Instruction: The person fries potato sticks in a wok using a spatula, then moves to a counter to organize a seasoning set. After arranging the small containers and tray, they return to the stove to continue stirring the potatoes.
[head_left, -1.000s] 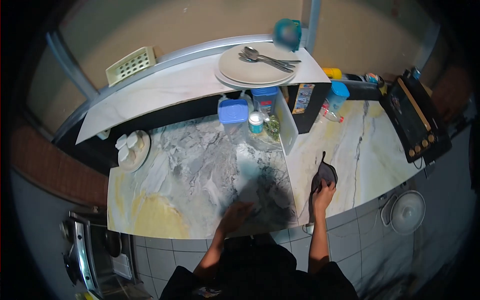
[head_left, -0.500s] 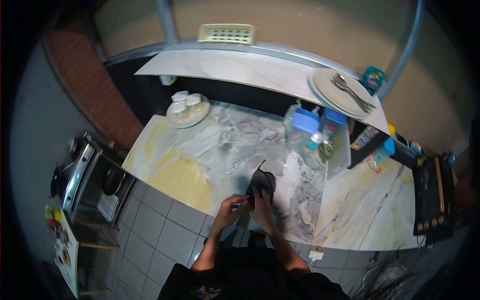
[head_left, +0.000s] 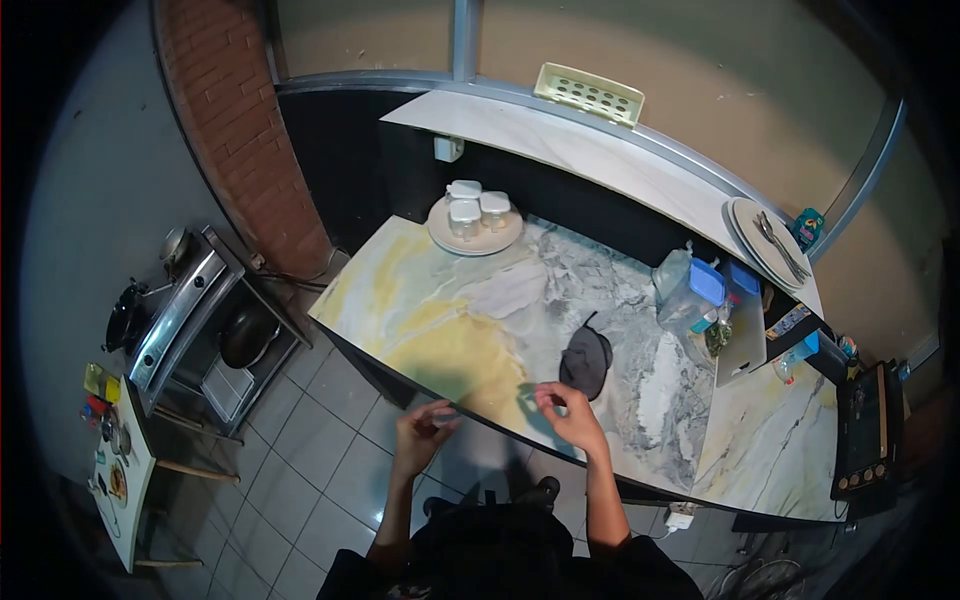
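Observation:
A dark, soft pouch-like item [head_left: 585, 362] with a thin loop at its top end lies on the marble counter [head_left: 640, 400]. My right hand [head_left: 572, 418] is just in front of it, apart from it, with fingers and thumb curled together near the counter's front edge. Farther left, my left hand [head_left: 424, 436] hovers over the floor just off that edge, its fingers bent towards the thumb. A faint greyish patch shows at the fingertips of each hand; it is too small and blurred to name.
A plate [head_left: 475, 242] with several white-lidded jars stands at the back left. Blue-lidded containers [head_left: 706, 285] are at the right, below stacked plates [head_left: 745, 240] with cutlery. A black oven [head_left: 868, 430] stands at the right end, a stove [head_left: 185, 310] at the left.
Both hands have let go of the dark pouch-like item and moved apart, the left one away to the left. The item now lies on the counter. The view has shifted left.

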